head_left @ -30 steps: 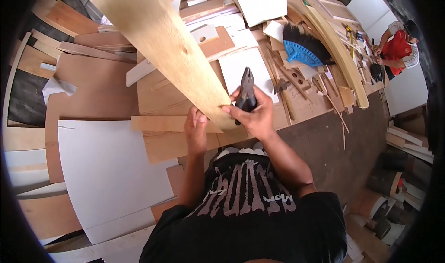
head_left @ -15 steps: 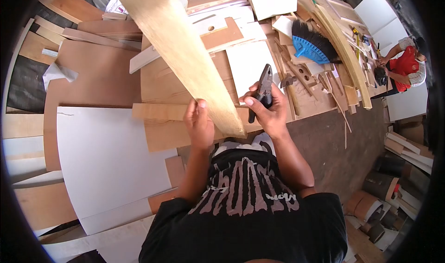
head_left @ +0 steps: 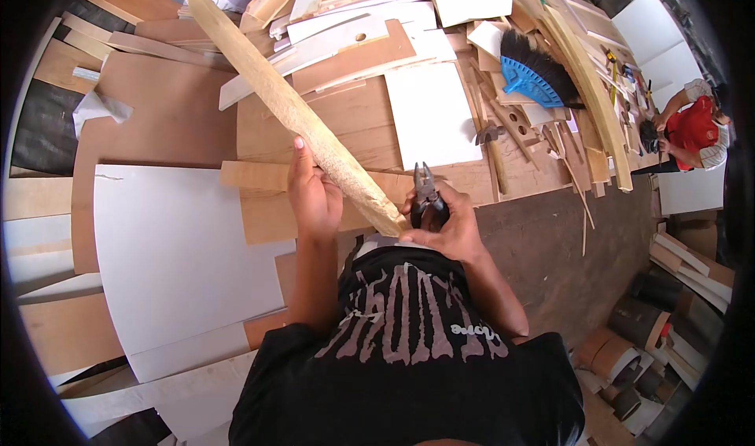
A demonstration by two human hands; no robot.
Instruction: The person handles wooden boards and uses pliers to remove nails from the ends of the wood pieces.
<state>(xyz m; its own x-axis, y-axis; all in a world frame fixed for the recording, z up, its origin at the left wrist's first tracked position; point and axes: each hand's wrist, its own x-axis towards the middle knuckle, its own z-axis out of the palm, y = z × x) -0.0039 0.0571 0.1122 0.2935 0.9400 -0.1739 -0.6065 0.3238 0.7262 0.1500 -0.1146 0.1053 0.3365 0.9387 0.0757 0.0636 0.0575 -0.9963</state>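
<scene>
A long wooden board point(head_left: 287, 108), turned with its narrow edge upward, slants from the upper left down to my waist. My left hand point(head_left: 314, 198) grips it near the middle, thumb against its left side. In my right hand point(head_left: 456, 226) is a pair of pliers point(head_left: 425, 190) with black handles, jaws pointing up and slightly parted. The right thumb reaches to the board's near end and appears to touch it. Beneath the board lies a workbench point(head_left: 362, 123) with wood pieces on it.
A blue brush point(head_left: 535, 76) and a hammer point(head_left: 491, 143) lie on the bench to the right. White and brown panels point(head_left: 181, 241) stand at the left. A person in a red vest point(head_left: 696, 127) works at the far right. Scrap wood and rolls point(head_left: 629, 328) fill the lower right floor.
The board has rolled from its broad face to its narrow edge, and its far end has swung lower. My right hand with the pliers has come down and left to the board's near end.
</scene>
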